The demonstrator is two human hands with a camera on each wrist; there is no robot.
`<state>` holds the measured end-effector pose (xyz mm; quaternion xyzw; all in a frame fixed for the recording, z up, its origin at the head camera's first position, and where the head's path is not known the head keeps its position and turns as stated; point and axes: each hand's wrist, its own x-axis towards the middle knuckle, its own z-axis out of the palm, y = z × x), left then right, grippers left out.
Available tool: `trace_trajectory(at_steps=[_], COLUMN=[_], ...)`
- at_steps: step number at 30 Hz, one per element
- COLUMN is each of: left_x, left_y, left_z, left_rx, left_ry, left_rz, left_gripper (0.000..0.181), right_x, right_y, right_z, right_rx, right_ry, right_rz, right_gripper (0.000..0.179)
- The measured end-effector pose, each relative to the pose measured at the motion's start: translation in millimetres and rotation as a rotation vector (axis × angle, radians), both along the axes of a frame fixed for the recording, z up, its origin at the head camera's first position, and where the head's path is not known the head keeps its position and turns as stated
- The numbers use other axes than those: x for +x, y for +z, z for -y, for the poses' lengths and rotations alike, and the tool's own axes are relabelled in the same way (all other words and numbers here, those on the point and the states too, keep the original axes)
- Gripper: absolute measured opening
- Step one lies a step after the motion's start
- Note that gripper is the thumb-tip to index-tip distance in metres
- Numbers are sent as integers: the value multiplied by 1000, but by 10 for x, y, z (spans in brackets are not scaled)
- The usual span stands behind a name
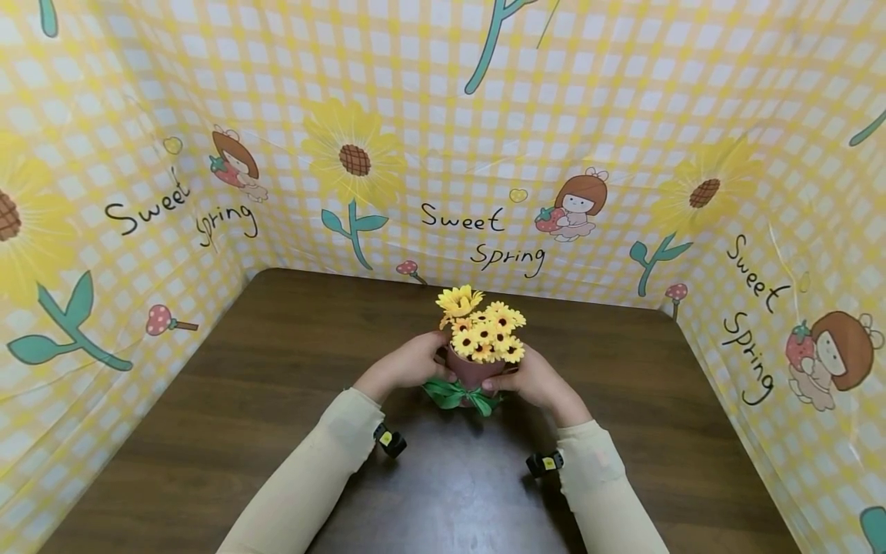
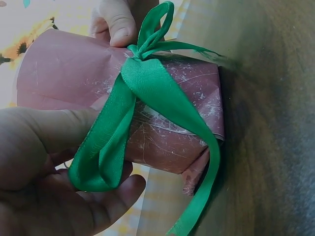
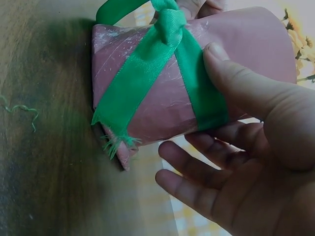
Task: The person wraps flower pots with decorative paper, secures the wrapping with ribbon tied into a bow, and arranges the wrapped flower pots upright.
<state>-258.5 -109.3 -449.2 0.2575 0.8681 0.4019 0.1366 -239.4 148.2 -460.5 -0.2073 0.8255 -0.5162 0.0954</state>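
Observation:
A small bouquet wrapped in dusty-pink paper [image 1: 473, 372] stands upright at the middle of the table, yellow flowers [image 1: 487, 332] with dark centres filling its top. Around its lower part runs a green ribbon [image 2: 167, 96], tied in a bow at the front. From the left side, my left hand [image 1: 415, 362] holds the wrap, thumb on its front and fingers reaching behind. My right hand [image 1: 536, 381] grips the opposite side, its thumb [image 3: 231, 69] pressing the paper beside the ribbon. Whitish scuffs mark the paper near the base. One ribbon end is frayed in the right wrist view.
The dark wooden table [image 1: 277, 346] is enclosed at the back and sides by a yellow checked cloth [image 1: 443, 146] printed with flowers and words. A loose green thread [image 3: 22, 108] lies on the wood near the bouquet's base.

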Motion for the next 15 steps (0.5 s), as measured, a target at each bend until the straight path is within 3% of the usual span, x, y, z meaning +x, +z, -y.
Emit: trace_trajectory(at_steps=[7,15], left_x=[-12,-5], left_y=[-19,-3], left_z=[-13,42], left_rx=[-1,-9], left_ry=[10,19], left_rz=[-2,-9], left_gripper=[52,54], right_x=[-7,-19], right_y=[-9,5], right_z=[-34,16], right_rx=[-49,-8], right_ry=[27,36], right_rz=[25,-1], right_gripper=[75,75])
